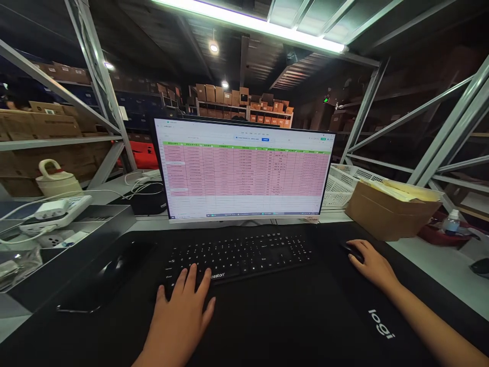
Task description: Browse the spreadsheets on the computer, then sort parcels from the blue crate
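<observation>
My left hand lies palm down over the lower left of a black keyboard, fingers spread and fingertips at the keys. Farther right, my right hand rests over a small dark computer mouse, which is mostly hidden under the fingers. Both sit on a large black desk mat marked "logi". Behind the keyboard stands a monitor showing a spreadsheet with pink rows and a green header; its text is too small to read.
At left, a grey tray holds a white power strip and cables. A dark, glossy flat object lies beside it, near a cream lidded container. At right are a cardboard box and white baskets. Metal shelving surrounds the desk.
</observation>
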Demonstrator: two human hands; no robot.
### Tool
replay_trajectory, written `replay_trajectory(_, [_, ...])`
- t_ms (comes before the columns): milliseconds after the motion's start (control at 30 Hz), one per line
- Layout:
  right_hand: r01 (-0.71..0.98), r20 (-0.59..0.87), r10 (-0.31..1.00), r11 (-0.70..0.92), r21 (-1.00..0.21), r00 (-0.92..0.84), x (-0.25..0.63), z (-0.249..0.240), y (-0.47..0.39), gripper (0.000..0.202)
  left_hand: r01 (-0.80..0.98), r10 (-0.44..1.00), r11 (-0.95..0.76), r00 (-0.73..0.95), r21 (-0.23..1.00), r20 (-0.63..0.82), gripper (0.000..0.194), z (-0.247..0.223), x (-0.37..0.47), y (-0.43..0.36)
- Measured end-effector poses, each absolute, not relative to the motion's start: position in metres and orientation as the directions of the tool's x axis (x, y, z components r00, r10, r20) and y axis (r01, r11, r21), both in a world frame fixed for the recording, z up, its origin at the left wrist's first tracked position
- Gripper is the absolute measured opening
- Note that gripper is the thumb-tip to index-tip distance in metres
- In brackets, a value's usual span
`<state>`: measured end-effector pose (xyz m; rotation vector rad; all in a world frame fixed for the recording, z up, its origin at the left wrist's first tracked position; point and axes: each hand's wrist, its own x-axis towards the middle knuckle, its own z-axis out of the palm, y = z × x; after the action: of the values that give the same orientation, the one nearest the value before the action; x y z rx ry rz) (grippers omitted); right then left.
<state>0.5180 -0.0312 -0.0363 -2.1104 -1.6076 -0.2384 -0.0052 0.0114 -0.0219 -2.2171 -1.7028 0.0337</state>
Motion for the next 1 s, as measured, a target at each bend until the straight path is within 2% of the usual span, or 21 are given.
replay_trajectory(400, [0.952, 0.403, 0.869, -0.209, -0.224, 0.286, 0.524, -0.042, -0.030, 0.039, 0.936, 0.942, -0.225, 0.280, -0.270, 0.183, 0.054, -0.019, -0.004, 0.011])
replay_trajectory(733, [0.944, 0.399, 0.867, -0.207, -0.258, 0.299, 0.517, -0.036, -0.031, 0.038, 0.930, 0.950, -0.216, 0.271, -0.297, 0.157, 0.055, -0.018, -0.003, 0.011])
replay_trajectory(1000, [0.941, 0.365, 0.878, -0.227, -0.251, 0.309, 0.527, -0.045, -0.031, 0.044, 0.942, 0.944, -0.227, 0.275, -0.248, 0.182, 0.054, -0.017, -0.004, 0.008])
